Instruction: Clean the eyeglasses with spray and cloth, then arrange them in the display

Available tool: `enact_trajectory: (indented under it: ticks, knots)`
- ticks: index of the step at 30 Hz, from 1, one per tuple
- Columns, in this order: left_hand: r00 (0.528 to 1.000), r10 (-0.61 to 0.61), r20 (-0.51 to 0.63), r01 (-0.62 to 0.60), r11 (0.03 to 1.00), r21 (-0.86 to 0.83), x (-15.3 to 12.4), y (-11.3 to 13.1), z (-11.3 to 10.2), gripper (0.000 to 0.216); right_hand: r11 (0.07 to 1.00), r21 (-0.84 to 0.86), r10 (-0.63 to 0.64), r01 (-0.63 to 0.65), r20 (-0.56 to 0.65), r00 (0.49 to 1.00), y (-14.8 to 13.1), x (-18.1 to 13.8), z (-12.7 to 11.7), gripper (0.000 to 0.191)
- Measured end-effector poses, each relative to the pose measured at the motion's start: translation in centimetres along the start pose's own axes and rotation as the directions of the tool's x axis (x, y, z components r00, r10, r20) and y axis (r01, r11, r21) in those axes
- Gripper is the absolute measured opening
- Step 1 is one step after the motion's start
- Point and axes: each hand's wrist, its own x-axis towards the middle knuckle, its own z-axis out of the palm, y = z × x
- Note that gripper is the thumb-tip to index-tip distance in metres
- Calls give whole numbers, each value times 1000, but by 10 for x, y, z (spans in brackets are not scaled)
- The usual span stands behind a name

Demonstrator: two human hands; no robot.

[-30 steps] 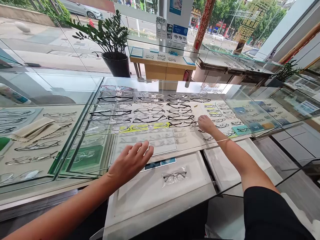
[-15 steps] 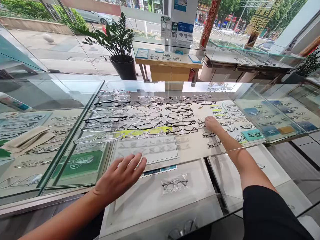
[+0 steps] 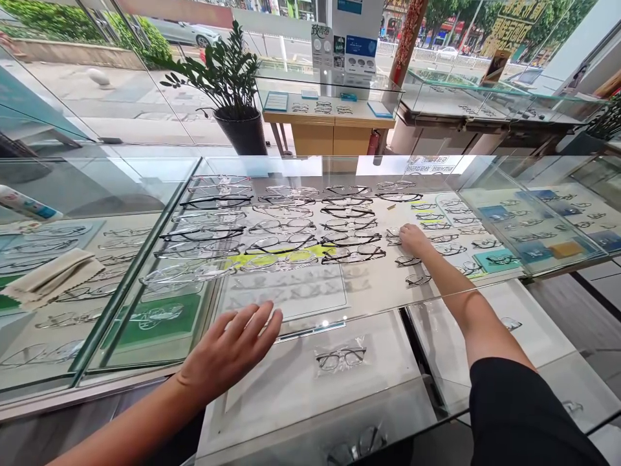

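My left hand (image 3: 228,353) hovers flat with fingers spread over the near edge of the pulled-out white display tray (image 3: 291,388), holding nothing. My right hand (image 3: 413,238) reaches under the glass top into the case, fingers curled down among several rows of eyeglass frames (image 3: 291,226). Whether it grips a frame I cannot make out. A bagged pair of black glasses (image 3: 340,358) lies on the tray between my arms.
The glass countertop (image 3: 339,165) covers the case; its near edge crosses above my right forearm. A folded beige cloth (image 3: 48,275) lies in the left case. A potted plant (image 3: 228,84) and a wooden display table (image 3: 323,123) stand beyond.
The view has shifted slightly up and right. My left hand drew back toward me and lower. My right hand stayed among the frames at the right of the rows.
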Motion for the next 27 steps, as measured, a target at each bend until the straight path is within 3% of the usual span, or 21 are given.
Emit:
enact_trajectory:
  ticks: [10, 20, 27]
  knots:
    - [1000, -1, -4, 1, 1000, 12, 1, 0, 0, 20, 999, 6, 42, -42, 20, 999, -2, 0, -7, 41]
    - [1000, 1, -3, -1, 1000, -4, 0, 1, 0, 22, 997, 7, 71, -71, 26, 997, -3, 4, -2, 58]
    - [1000, 8, 1, -8, 1000, 9, 0, 0, 0, 20, 995, 38, 86, -87, 28, 996, 0, 6, 2, 60]
